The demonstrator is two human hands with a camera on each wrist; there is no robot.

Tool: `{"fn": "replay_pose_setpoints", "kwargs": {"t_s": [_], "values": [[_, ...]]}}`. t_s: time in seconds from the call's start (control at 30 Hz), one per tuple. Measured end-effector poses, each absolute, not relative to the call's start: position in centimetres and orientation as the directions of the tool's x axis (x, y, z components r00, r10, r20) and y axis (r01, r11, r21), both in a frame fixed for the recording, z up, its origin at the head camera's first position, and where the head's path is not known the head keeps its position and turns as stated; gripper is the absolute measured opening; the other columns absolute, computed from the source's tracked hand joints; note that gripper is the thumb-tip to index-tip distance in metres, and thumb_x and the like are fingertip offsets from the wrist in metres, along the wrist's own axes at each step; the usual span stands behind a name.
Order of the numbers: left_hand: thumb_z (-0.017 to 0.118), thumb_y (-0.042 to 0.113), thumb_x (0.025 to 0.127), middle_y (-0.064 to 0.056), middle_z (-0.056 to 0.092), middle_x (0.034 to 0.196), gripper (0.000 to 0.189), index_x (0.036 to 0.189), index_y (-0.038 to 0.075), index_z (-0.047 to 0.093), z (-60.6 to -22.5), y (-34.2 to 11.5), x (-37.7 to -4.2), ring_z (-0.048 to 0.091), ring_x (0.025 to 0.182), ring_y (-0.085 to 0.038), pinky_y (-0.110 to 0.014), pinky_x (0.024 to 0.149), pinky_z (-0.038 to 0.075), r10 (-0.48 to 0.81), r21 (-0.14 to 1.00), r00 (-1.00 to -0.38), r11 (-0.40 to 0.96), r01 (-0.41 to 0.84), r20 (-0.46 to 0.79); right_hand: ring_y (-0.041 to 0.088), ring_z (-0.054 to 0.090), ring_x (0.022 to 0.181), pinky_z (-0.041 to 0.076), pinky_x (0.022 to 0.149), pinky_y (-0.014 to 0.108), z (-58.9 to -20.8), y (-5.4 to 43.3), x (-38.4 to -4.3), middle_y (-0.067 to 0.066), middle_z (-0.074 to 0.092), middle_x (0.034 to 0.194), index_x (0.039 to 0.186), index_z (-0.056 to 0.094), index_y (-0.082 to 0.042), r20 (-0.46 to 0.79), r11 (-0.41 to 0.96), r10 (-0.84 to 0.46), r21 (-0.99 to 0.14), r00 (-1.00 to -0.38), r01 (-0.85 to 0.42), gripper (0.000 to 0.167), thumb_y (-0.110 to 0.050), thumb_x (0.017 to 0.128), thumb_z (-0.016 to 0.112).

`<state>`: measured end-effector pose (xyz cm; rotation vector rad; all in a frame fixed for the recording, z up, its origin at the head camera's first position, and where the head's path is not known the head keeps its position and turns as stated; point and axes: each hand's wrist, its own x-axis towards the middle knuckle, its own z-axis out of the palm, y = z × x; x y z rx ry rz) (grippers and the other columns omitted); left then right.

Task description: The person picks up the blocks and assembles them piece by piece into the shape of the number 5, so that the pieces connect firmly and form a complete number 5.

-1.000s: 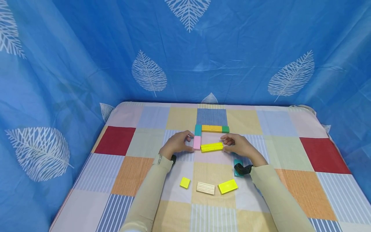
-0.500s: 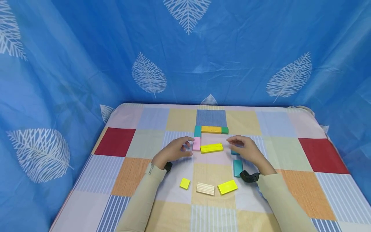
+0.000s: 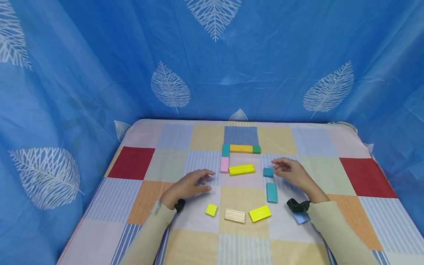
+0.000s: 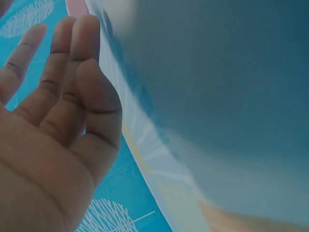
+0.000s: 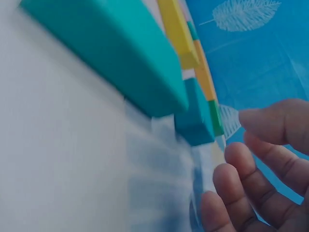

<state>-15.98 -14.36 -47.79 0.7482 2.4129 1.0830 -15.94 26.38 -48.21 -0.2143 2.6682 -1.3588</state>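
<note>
My left hand (image 3: 188,184) hovers left of the blocks with loosely bent fingers and holds nothing. In the left wrist view its palm shows, and a bit of the pink block (image 4: 77,7) appears past the fingertips. To the right, my right hand (image 3: 290,172) is also without any object, close beside a small teal block (image 3: 268,172). A longer teal block (image 3: 271,193) lies nearer, large in the right wrist view. A yellow block with a lengthwise line (image 3: 241,169) lies right of the pink block (image 3: 224,165), slightly tilted. Behind them run a teal block (image 3: 225,150), an orange block (image 3: 241,148) and a green block (image 3: 256,149).
Nearer the body lie a small yellow square block (image 3: 211,210), a ridged wooden block (image 3: 235,216) and a yellow rectangular block (image 3: 260,214). A blue block (image 3: 300,218) is partly under the right wrist. A blue leaf-print curtain (image 3: 258,66) stands behind the patchwork-covered table (image 3: 188,244).
Both hands have drawn back and apart from the pink and yellow blocks, the left toward lower left, the right toward the right. The small teal block and the blue block have come into sight.
</note>
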Motion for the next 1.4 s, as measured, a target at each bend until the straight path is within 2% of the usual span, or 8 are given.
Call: {"fn": "replay_pose_setpoints", "kwargs": {"t_s": [0.13, 0.3, 0.53, 0.73, 0.9, 1.17, 1.4], "values": [[0.082, 0.016, 0.098, -0.006, 0.067, 0.124, 0.056, 0.149, 0.007, 0.061, -48.0, -14.6, -15.5, 0.058, 0.103, -0.019, -0.031, 0.091, 0.053, 0.637, 0.784, -0.751, 0.552, 0.284, -0.176, 0.023, 0.063, 0.095, 0.053, 0.079, 0.017, -48.4, 26.8, -16.2, 0.02, 0.071, 0.112, 0.132, 0.065, 0.014, -0.121, 0.596, -0.224, -0.802, -0.967, -0.038, 0.038, 0.001, 0.098, 0.075], [0.093, 0.012, 0.086, -0.004, 0.065, 0.121, 0.071, 0.15, 0.007, 0.061, -48.1, -14.8, -15.0, 0.057, 0.101, -0.016, -0.03, 0.091, 0.052, 0.703, 0.811, -0.678, 0.516, 0.277, -0.215, 0.026, 0.061, 0.095, 0.052, 0.079, 0.017, -48.2, 27.0, -16.6, 0.015, 0.07, 0.107, 0.129, 0.067, 0.012, -0.185, 0.639, -0.246, -0.769, -0.952, -0.015, 0.038, -0.004, 0.097, 0.079], [0.097, 0.006, 0.079, 0.003, 0.063, 0.105, 0.054, 0.128, 0.004, 0.074, -48.4, -14.9, -14.4, 0.055, 0.091, -0.009, -0.026, 0.088, 0.051, 0.746, 0.822, -0.631, 0.485, 0.298, -0.211, 0.026, 0.058, 0.092, 0.051, 0.078, 0.023, -48.3, 26.9, -16.9, 0.01, 0.067, 0.099, 0.121, 0.072, 0.008, -0.209, 0.679, -0.247, -0.734, -0.946, -0.015, 0.033, -0.007, 0.094, 0.083], [0.099, 0.005, 0.075, 0.009, 0.068, 0.1, 0.04, 0.109, 0.008, 0.077, -48.5, -14.8, -14.2, 0.054, 0.089, -0.004, -0.025, 0.087, 0.051, 0.736, 0.791, -0.645, 0.513, 0.333, -0.206, 0.025, 0.057, 0.089, 0.05, 0.077, 0.024, -48.6, 26.8, -17.2, 0.008, 0.066, 0.094, 0.114, 0.073, 0.005, -0.204, 0.693, -0.23, -0.721, -0.951, -0.013, 0.027, -0.006, 0.092, 0.085], [0.099, 0.006, 0.076, 0.011, 0.069, 0.1, 0.031, 0.1, 0.01, 0.079, -48.5, -14.8, -14.0, 0.055, 0.09, -0.003, -0.025, 0.089, 0.052, 0.718, 0.777, -0.663, 0.536, 0.33, -0.214, 0.024, 0.057, 0.088, 0.05, 0.077, 0.026, -48.8, 26.7, -17.4, 0.007, 0.065, 0.093, 0.112, 0.073, 0.004, -0.202, 0.703, -0.217, -0.711, -0.955, -0.01, 0.025, -0.006, 0.092, 0.085], [0.099, 0.007, 0.076, 0.01, 0.067, 0.098, 0.029, 0.097, 0.009, 0.081, -48.4, -14.8, -14.1, 0.055, 0.09, -0.003, -0.025, 0.089, 0.052, 0.714, 0.772, -0.671, 0.536, 0.341, -0.199, 0.025, 0.057, 0.089, 0.051, 0.08, 0.032, -48.6, 26.5, -17.6, 0.006, 0.066, 0.095, 0.112, 0.075, 0.003, -0.202, 0.714, -0.215, -0.7, -0.955, -0.012, 0.025, -0.007, 0.092, 0.085], [0.099, 0.007, 0.076, 0.01, 0.067, 0.097, 0.029, 0.098, 0.008, 0.081, -48.4, -14.7, -14.1, 0.053, 0.089, -0.003, -0.024, 0.088, 0.051, 0.719, 0.775, -0.667, 0.529, 0.346, -0.193, 0.024, 0.058, 0.089, 0.052, 0.079, 0.03, -48.3, 26.3, -17.8, 0.008, 0.068, 0.096, 0.113, 0.075, 0.003, -0.187, 0.713, -0.245, -0.699, -0.951, -0.046, 0.026, -0.007, 0.091, 0.086]]}}
